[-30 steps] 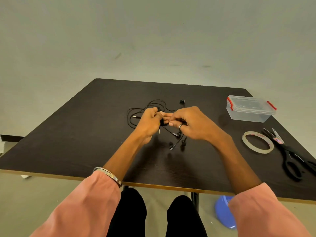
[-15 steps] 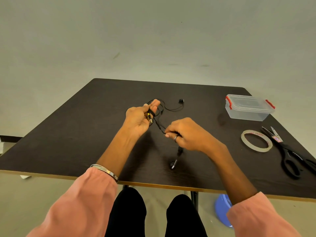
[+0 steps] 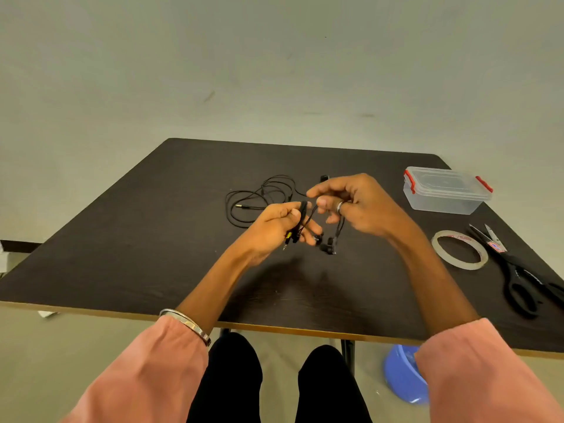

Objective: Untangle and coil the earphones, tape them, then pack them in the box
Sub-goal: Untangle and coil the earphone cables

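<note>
Above the middle of the dark table (image 3: 122,254): left hand (image 3: 274,227), fingers curled round a bundle of black earphones (image 3: 300,222), plug hanging below the fist; right hand (image 3: 357,206), fingers curled, pinching the same cord, two earbuds dangling beneath it. Behind the hands, flat on the table: second earphone cord (image 3: 259,196), loose loops. Far right: clear plastic box (image 3: 445,190), lid on, red clips. Nearer on the right: tape roll (image 3: 459,250); just beside it, black scissors (image 3: 518,276)
</note>
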Demonstrator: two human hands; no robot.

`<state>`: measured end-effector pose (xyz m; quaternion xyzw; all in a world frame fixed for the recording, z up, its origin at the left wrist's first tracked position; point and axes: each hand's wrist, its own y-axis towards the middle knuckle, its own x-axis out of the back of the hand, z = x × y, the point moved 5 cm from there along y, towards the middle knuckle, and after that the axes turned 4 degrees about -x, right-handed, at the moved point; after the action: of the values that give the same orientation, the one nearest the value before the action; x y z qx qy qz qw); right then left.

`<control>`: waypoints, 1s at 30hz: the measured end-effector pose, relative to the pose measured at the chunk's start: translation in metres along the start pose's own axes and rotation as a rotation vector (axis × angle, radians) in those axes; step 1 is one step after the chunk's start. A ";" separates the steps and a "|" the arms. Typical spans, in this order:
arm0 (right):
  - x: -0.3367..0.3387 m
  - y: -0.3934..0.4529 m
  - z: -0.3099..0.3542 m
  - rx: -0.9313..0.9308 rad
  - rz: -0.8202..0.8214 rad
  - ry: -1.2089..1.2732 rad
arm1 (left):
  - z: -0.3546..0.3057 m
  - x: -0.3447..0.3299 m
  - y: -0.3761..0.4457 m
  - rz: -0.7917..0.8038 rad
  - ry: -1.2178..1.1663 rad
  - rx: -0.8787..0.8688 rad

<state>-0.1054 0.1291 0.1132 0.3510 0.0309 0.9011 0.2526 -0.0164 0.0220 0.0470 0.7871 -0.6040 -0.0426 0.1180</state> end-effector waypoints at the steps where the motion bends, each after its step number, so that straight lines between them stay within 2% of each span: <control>1: 0.002 0.001 0.000 -0.008 0.004 0.039 | -0.001 -0.002 -0.002 0.029 -0.025 -0.013; 4: 0.006 0.004 -0.002 -0.015 -0.005 0.081 | -0.006 -0.009 -0.005 0.084 -0.051 -0.034; 7: 0.009 0.005 -0.007 -0.013 -0.056 0.186 | -0.009 -0.013 -0.006 0.055 -0.080 -0.082; 15: -0.014 0.003 -0.030 -0.022 -0.188 0.636 | -0.002 -0.011 -0.003 -0.149 -0.566 -0.003; 19: -0.032 0.001 -0.040 -0.074 -0.270 0.688 | 0.001 -0.010 -0.002 -0.192 -0.715 0.022; 25: -0.046 -0.002 -0.047 -0.127 -0.349 0.483 | 0.009 -0.005 -0.001 -0.297 -0.635 0.097; 30: -0.053 -0.006 -0.054 -0.279 -0.216 0.644 | 0.011 0.006 -0.003 -0.384 -0.421 0.159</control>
<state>-0.1047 0.1154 0.0392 0.0061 0.0226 0.9291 0.3690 -0.0146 0.0159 0.0359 0.8675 -0.4568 -0.1792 -0.0821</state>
